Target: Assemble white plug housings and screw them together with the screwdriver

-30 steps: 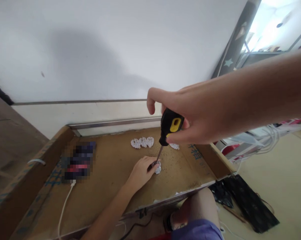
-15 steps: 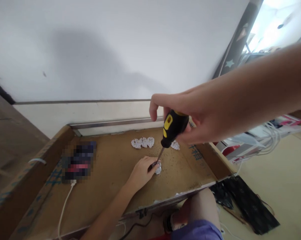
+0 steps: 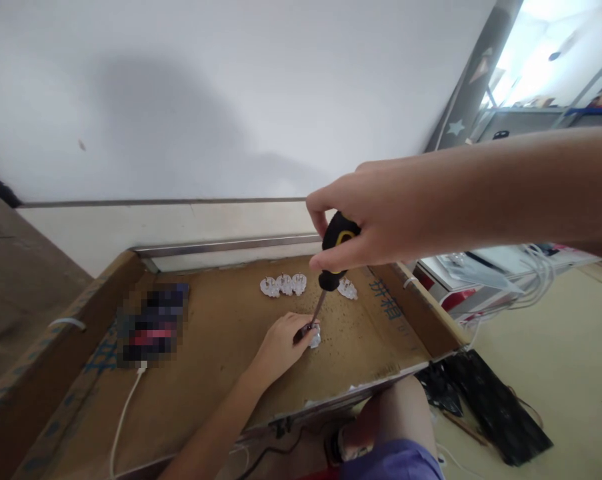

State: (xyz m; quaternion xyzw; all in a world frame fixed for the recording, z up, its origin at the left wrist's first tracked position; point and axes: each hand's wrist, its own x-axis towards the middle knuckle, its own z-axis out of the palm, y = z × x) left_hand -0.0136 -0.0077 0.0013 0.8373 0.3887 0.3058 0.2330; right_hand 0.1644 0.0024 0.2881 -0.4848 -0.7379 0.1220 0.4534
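My right hand (image 3: 353,223) grips the black and yellow handle of a screwdriver (image 3: 337,248). Its shaft slants down to the fingertips of my left hand (image 3: 283,343). Those fingers are closed on a small clear plastic piece (image 3: 315,339) on the cardboard. A dark bit shows by the left fingertips, and I cannot make out what it is; the screwdriver's tip is hidden there too. Beyond them, three clear plastic pieces with upright metal pins (image 3: 283,285) sit in a row. Another clear piece (image 3: 348,289) lies behind the screwdriver, partly covered.
A cardboard-lined tray (image 3: 221,363) with raised sides forms the work surface, against a white wall (image 3: 205,120). On its left lies a blurred-out dark device (image 3: 153,327) with a white cable (image 3: 125,417). Dark specks dot the cardboard. Black flat material (image 3: 501,407) lies on the floor at right.
My right hand has rolled round the screwdriver handle, with the thumb now along its near side and the forearm lower. My left hand keeps its place on the clear piece. The view shifted slightly.
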